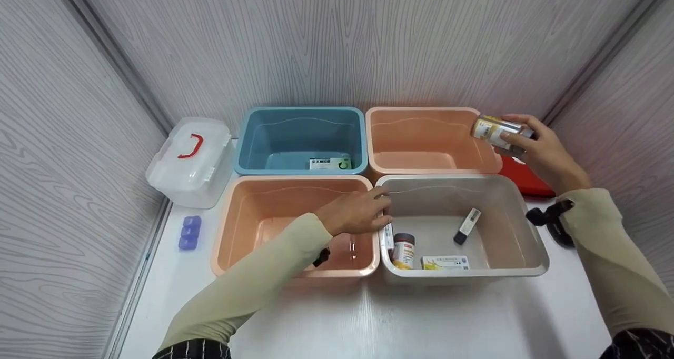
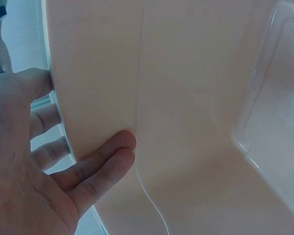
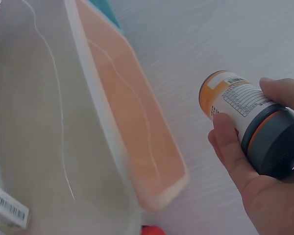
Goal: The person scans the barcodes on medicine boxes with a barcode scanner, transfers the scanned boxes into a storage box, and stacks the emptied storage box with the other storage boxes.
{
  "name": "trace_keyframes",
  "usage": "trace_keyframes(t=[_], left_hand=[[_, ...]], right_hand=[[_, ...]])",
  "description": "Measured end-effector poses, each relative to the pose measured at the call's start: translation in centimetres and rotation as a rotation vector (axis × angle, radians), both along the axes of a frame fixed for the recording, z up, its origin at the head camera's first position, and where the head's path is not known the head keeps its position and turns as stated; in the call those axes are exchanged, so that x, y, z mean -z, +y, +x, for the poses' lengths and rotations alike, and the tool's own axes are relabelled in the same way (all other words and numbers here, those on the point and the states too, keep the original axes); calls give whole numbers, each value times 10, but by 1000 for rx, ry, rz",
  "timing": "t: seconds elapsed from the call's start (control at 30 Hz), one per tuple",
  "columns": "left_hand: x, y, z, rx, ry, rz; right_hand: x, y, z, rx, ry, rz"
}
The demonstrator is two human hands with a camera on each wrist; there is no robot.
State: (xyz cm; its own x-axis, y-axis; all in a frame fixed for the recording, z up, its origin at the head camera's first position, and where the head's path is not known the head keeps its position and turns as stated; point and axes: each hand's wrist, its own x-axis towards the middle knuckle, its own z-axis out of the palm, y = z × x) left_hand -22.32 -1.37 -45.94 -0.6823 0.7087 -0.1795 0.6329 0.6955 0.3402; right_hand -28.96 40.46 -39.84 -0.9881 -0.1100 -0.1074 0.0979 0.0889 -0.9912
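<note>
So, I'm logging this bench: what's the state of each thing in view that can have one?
Held bottle: capped, tilted
Right hand: holding that bottle
Left hand: touching a bin rim
Grey bin: open
Bottle in the grey bin: capped
Blue bin: open, one box visible inside
Front peach bin: open, partly hidden
Rear peach bin: open
Clear case: lid shut
Purple pill box: lids look shut
Red item: can't tell
</note>
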Motion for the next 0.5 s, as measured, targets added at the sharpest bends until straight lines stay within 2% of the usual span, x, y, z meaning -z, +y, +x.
trace_keyframes(t=[0.1, 0.27, 0.5], left_hand=[[0, 1, 0, 11, 24, -10], [2, 1, 0, 36, 69, -15], [2, 0, 0, 27, 51, -1]], right_hand=[[7, -19, -14, -42, -42, 94], [26, -51, -39, -78, -115, 159], [50, -86, -67, -92, -186, 162]])
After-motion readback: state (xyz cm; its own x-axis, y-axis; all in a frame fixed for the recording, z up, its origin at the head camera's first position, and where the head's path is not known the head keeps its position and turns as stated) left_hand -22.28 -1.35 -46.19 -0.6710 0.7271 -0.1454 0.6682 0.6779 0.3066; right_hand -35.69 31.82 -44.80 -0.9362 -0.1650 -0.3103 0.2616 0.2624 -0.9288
